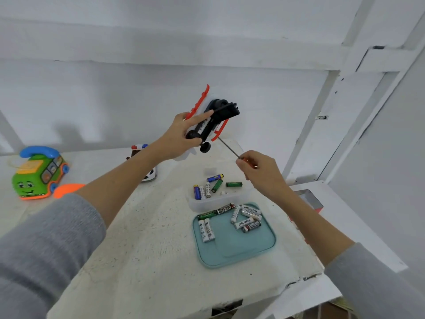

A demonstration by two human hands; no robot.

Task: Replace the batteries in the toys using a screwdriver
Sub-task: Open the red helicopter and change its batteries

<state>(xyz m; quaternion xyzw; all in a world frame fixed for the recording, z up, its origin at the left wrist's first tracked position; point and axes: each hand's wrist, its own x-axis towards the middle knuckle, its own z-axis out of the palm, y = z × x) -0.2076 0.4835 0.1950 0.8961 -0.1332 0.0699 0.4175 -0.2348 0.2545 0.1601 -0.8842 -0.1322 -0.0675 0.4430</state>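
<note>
My left hand (pixel 181 137) grips a toy vehicle (pixel 220 113) with a black underside, black wheels and red side rails, held up above the table with its underside toward me. Batteries show in its open compartment under my index finger. My right hand (pixel 258 171) pinches a thin screwdriver (pixel 227 147) by its handle; the shaft points up-left toward the toy, its tip just below the red rail. A teal tray (pixel 232 247) holds several batteries, and a clear container (pixel 216 199) behind it holds several more.
A green toy phone car (pixel 39 173) with a blue handset stands at far left, an orange piece (pixel 67 189) beside it. Another toy (pixel 147 166) lies partly hidden behind my left forearm. A grey-red box (pixel 309 201) sits at right. White wall behind.
</note>
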